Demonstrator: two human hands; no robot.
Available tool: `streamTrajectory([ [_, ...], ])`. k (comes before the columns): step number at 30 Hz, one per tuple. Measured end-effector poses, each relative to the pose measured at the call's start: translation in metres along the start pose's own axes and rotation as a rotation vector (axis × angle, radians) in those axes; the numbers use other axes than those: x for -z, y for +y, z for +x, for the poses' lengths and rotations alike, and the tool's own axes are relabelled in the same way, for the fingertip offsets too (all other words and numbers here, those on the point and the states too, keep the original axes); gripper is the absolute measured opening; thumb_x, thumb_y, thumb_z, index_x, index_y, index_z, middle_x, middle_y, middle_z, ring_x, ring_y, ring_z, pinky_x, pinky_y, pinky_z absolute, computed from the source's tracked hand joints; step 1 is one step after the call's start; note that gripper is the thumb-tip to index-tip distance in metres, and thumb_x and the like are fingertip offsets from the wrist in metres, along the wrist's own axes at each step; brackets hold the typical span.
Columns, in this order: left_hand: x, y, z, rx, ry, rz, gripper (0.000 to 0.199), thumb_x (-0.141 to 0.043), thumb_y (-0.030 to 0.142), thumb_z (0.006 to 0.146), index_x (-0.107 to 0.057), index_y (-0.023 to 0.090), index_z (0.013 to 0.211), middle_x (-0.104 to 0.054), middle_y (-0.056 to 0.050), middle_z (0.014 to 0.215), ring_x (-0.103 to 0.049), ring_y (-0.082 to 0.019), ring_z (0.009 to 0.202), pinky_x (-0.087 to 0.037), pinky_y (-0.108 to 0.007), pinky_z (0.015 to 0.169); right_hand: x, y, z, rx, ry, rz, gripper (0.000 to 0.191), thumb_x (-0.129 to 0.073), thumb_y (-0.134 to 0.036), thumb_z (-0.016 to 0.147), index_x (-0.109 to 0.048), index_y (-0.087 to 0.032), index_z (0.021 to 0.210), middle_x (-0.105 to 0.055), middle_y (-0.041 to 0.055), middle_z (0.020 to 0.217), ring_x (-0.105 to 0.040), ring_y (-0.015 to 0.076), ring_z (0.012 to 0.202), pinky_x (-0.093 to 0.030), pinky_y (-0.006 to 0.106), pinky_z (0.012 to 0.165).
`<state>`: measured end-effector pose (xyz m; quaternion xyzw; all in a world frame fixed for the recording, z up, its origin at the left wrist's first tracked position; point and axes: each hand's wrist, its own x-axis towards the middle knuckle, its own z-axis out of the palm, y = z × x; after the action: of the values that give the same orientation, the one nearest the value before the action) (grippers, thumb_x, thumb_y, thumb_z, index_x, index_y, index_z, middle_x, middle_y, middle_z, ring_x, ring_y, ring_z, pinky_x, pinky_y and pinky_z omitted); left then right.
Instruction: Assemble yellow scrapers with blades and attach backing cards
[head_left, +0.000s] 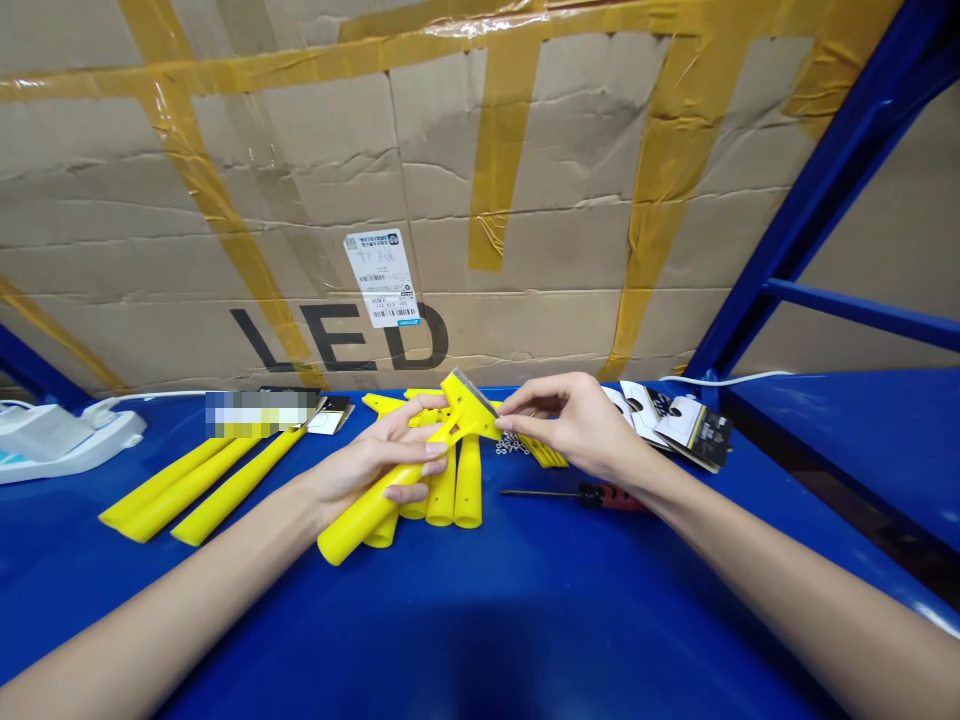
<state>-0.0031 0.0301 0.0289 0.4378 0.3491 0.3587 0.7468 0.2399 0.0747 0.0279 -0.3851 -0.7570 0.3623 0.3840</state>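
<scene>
Bare, slender left hand [364, 465] with long fingers and smooth, rounded fingernails [435, 449]; the right hand [585, 420], just ahead of the right wrist [641, 465], is equally slim. Behind that wrist, the right forearm [750, 555] is bare and smoothly widening; the left forearm [225, 575] matches.

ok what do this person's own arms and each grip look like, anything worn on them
The left forearm and right forearm look slender and bare, with no sleeves in view. The left grip and right grip are ungloved; no ring, watch or bracelet shows.
</scene>
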Motion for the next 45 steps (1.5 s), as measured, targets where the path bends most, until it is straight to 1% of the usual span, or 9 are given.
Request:
streamTrajectory([
  [9,-0.002,0.0,-0.001,-0.037,0.002,-0.065,0.054,-0.064,0.0,0.085,-0.042,0.026,0.127,-0.056,0.002,0.077,-0.05,-0.006,0.05,-0.032,-0.008,0.036,-0.009,0.007,-0.001,-0.009,-0.013,0.053,0.021,-0.084,-0.038,0.073,-0.079,-0.018,0.077,-0.072,0.004,0.076,-0.055,0.0156,0.066,-0.04,0.031,0.062],
  [18,0.0,-0.002,-0.002,-0.03,-0.078,-0.007,0.042,-0.06,0.006,0.092,-0.044,0.028,0.124,-0.054,0.002,0.072,-0.037,-0.004,0.046,-0.034,-0.008,0.039,-0.011,0.011,-0.002,0.037,0.028,0.066,0.024,-0.086,-0.04,0.071,-0.078,-0.018,0.075,-0.065,0.0015,0.075,-0.042,0.012,0.061,-0.031,0.031,0.058],
  [26,-0.004,0.001,-0.004,-0.017,-0.092,-0.042,0.057,-0.056,0.0,0.09,-0.034,0.026,0.135,-0.054,0.001,0.073,-0.04,-0.006,0.049,-0.033,-0.007,0.037,-0.003,0.01,0.0,0.135,-0.023,0.063,0.013,-0.086,-0.03,0.071,-0.079,-0.02,0.075,-0.051,0.0002,0.084,-0.044,0.0127,0.071,-0.032,0.03,0.06],
  [29,-0.004,0.0,-0.005,-0.04,-0.101,-0.058,0.056,-0.056,-0.001,0.089,-0.036,0.025,0.134,-0.055,0.0,0.075,-0.042,-0.005,0.049,-0.033,-0.007,0.037,-0.003,0.012,0.001,0.063,-0.007,0.104,0.025,-0.088,-0.029,0.066,-0.072,-0.019,0.081,-0.047,-0.0025,0.084,-0.038,0.01,0.065,-0.03,0.028,0.057],
  [32,-0.004,-0.002,-0.005,-0.055,-0.106,-0.064,0.05,-0.059,0.0,0.089,-0.04,0.025,0.128,-0.055,0.0,0.077,-0.044,-0.005,0.051,-0.032,-0.007,0.037,-0.004,0.013,0.001,-0.075,-0.006,0.223,0.055,-0.093,-0.025,0.056,-0.06,-0.022,0.1,-0.047,-0.0056,0.089,-0.032,0.0063,0.059,-0.03,0.025,0.053],
  [34,-0.004,-0.004,-0.005,-0.058,-0.112,-0.049,0.047,-0.06,0.002,0.089,-0.042,0.026,0.124,-0.056,0.001,0.078,-0.044,-0.005,0.05,-0.033,-0.008,0.037,-0.005,0.013,0.0,-0.148,-0.033,0.28,0.065,-0.093,-0.026,0.055,-0.057,-0.023,0.109,-0.047,-0.0057,0.093,-0.033,0.0049,0.057,-0.031,0.024,0.051],
  [37,-0.005,-0.004,-0.005,-0.057,-0.12,-0.024,0.044,-0.063,0.003,0.088,-0.043,0.027,0.119,-0.057,0.002,0.078,-0.039,-0.003,0.046,-0.033,-0.008,0.037,-0.006,0.013,0.0,-0.189,-0.077,0.252,0.059,-0.09,-0.034,0.061,-0.061,-0.022,0.111,-0.047,-0.0051,0.091,-0.038,0.0052,0.056,-0.033,0.024,0.05],
  [42,-0.006,-0.003,-0.005,-0.087,-0.082,-0.027,0.048,-0.066,0.007,0.088,-0.043,0.029,0.123,-0.057,0.001,0.075,-0.044,-0.006,0.048,-0.033,-0.009,0.038,-0.002,0.015,0.003,-0.173,0.006,0.171,0.063,-0.092,-0.039,0.058,-0.065,-0.022,0.111,-0.05,-0.0049,0.085,-0.042,0.007,0.058,-0.036,0.025,0.052],
  [45,-0.004,-0.002,-0.003,-0.119,-0.062,-0.02,0.044,-0.064,0.006,0.089,-0.044,0.029,0.12,-0.057,0.002,0.073,-0.041,-0.003,0.044,-0.033,-0.009,0.039,0.007,0.017,0.005,-0.11,0.064,0.09,0.043,-0.081,-0.041,0.074,-0.065,-0.021,0.108,-0.061,-0.0014,0.084,-0.049,0.0105,0.061,-0.039,0.026,0.056],
])
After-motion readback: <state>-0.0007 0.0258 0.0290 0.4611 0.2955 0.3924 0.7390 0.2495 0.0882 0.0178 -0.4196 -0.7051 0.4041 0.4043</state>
